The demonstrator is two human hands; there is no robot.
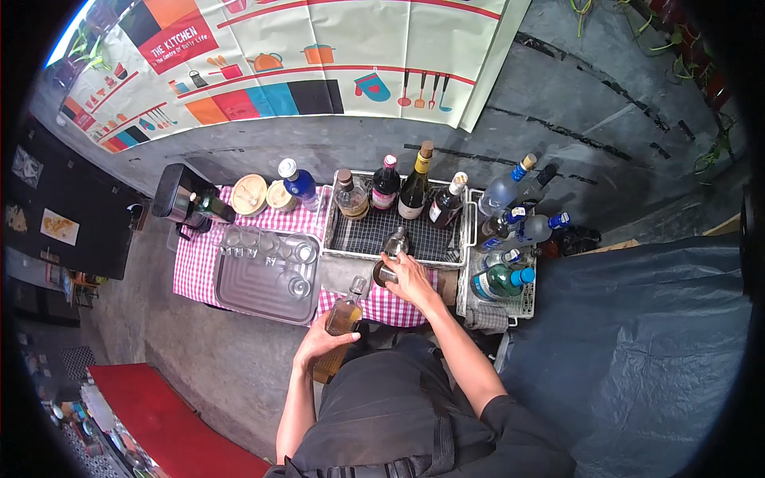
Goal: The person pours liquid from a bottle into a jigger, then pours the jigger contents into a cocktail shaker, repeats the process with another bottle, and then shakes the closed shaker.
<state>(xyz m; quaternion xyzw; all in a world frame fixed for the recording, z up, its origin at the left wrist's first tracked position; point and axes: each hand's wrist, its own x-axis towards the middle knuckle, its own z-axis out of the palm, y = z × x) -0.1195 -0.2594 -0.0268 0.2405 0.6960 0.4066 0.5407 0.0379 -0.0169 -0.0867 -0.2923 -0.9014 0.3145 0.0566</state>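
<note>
My left hand (326, 340) is wrapped around a glass bottle (343, 316) of amber liquid. The bottle tilts in front of my body at the table's near edge, its neck pointing away from me. My right hand (412, 281) has its thumb and fingers around a small round cup (384, 273), partly covered by the fingers, over the checked tablecloth (382, 308). Just beyond those fingers is a small clear glass vessel (396, 242) at the front of a white wire basket (394, 260). Whether it touches the hand is unclear.
Several bottles (412, 194) stand in the wire basket, and more (502, 281) crowd a second basket (463, 299) at right. Left lies a tray (224, 293) with glass mugs (254, 242). Behind it are lidded jars (248, 194), a blue bottle (300, 188) and a black appliance (179, 197).
</note>
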